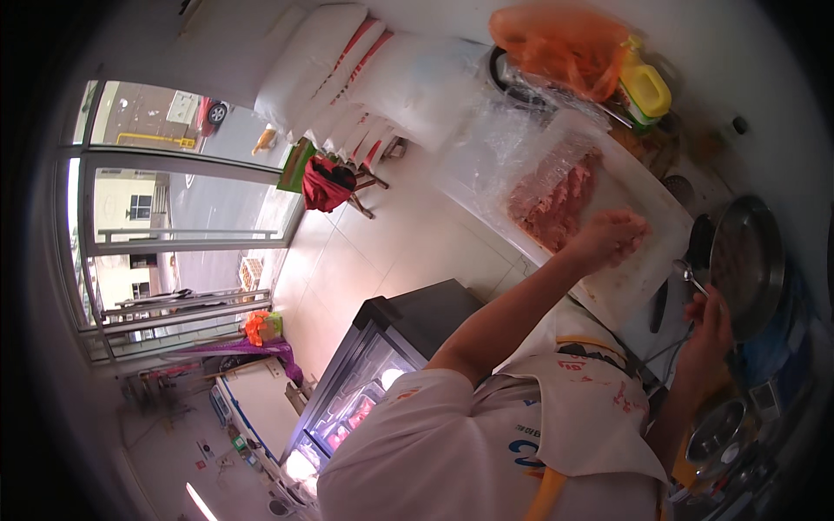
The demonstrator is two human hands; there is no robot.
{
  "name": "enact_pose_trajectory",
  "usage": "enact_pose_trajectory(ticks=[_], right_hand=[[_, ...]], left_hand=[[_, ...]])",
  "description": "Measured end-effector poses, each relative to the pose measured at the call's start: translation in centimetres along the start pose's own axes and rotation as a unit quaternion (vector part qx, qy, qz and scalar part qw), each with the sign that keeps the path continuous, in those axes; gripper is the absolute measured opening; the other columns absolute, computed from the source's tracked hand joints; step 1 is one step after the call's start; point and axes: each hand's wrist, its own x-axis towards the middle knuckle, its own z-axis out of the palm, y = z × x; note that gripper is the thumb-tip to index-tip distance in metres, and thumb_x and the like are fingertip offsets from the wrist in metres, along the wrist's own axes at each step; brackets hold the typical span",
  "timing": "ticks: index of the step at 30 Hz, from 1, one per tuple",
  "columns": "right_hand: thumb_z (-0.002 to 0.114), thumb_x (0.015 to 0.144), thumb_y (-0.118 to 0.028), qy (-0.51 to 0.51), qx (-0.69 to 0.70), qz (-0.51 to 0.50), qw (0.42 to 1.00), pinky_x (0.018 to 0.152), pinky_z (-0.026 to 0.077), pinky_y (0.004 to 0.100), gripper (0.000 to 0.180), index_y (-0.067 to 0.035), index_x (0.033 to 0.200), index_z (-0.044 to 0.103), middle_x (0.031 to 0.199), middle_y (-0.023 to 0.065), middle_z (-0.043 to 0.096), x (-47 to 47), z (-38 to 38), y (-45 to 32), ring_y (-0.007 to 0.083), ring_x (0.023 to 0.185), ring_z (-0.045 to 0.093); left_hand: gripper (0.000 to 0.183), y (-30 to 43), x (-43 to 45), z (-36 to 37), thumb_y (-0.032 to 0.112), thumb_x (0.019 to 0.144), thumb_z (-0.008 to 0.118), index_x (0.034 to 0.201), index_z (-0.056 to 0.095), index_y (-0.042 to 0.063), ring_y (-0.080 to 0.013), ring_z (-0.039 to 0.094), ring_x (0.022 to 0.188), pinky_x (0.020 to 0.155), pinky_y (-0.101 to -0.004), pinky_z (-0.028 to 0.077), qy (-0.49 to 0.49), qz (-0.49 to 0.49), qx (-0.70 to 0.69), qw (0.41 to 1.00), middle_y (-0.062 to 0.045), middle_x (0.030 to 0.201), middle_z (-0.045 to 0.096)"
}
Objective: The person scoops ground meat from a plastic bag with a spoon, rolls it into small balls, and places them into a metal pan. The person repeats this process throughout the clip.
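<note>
My left hand point(609, 241) is closed around a lump of pink minced meat, above a white cutting board point(651, 195). Beside it a larger mass of minced meat point(560, 202) lies on the board, partly covered by clear plastic wrap point(502, 156). My right hand point(710, 322) grips a small metal spoon point(692, 275), with the bowl pointing up towards the board. Just past the spoon stands a round metal pan point(749, 260). A dark-handled tool point(659, 307) lies between the board and my right hand.
Beyond the board are an orange plastic bag point(560, 49) and a yellow bottle point(645, 88). Stacked white sacks point(365, 84) stand to the left. A lit display case point(365, 384) is beside me, and metal bowls point(717, 430) are at lower right.
</note>
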Motion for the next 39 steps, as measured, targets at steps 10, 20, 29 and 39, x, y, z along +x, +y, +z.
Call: enact_pose_trajectory(ticks=[10, 20, 29, 39], right_hand=[[0.063, 0.107, -0.027, 0.012, -0.033, 0.016, 0.999, 0.076, 0.054, 0.0295, 0.033, 0.001, 0.122, 0.072, 0.098, 0.0092, 0.073, -0.5, 1.2, -2.9, 0.0138, 0.082, 0.067], [0.064, 0.106, -0.023, 0.004, 0.016, -0.015, 1.0, 0.071, 0.054, 0.0295, 0.03, 0.003, 0.119, 0.073, 0.092, 0.0099, 0.074, -0.5, 1.2, -1.2, 0.0142, 0.074, 0.067], [0.063, 0.107, -0.022, -0.008, 0.018, -0.012, 1.0, 0.071, 0.055, 0.0302, 0.028, 0.001, 0.119, 0.072, 0.095, 0.0095, 0.073, -0.2, 2.1, -1.8, 0.0143, 0.079, 0.069], [0.05, 0.112, -0.022, -0.078, -0.064, -0.078, 0.992, 0.084, 0.056, 0.0307, 0.036, 0.002, 0.134, 0.066, 0.112, 0.0127, 0.069, 2.3, 0.0, 3.8, 0.0192, 0.097, 0.067]], left_hand=[[0.029, -0.7, -0.3, -0.5, 0.031, 0.108, 0.058, 0.093, 0.068, 0.008, -0.0113, 0.054, 0.06, 0.046, -0.0291, 0.04, 0.073, 0.042, 0.247, 0.965, 0.0, 0.077, 0.059], [0.027, 0.2, -0.6, 0.3, 0.031, 0.105, 0.064, 0.094, 0.064, 0.007, -0.0085, 0.045, 0.049, 0.041, -0.0276, 0.037, 0.015, 0.04, 0.0, 0.999, 0.001, 0.066, 0.049], [0.02, -1.6, 1.0, -0.1, 0.032, 0.103, 0.064, 0.098, 0.069, 0.013, -0.0051, 0.041, 0.05, 0.043, -0.0241, 0.035, 0.062, 0.057, 0.229, 0.97, 0.004, 0.064, 0.048], [0.033, -0.9, 0.4, 0.0, 0.036, 0.105, 0.057, 0.084, 0.068, 0.013, -0.0079, 0.05, 0.053, 0.046, -0.0264, 0.04, 0.01, 0.067, 0.055, 0.996, -0.002, 0.069, 0.064]])
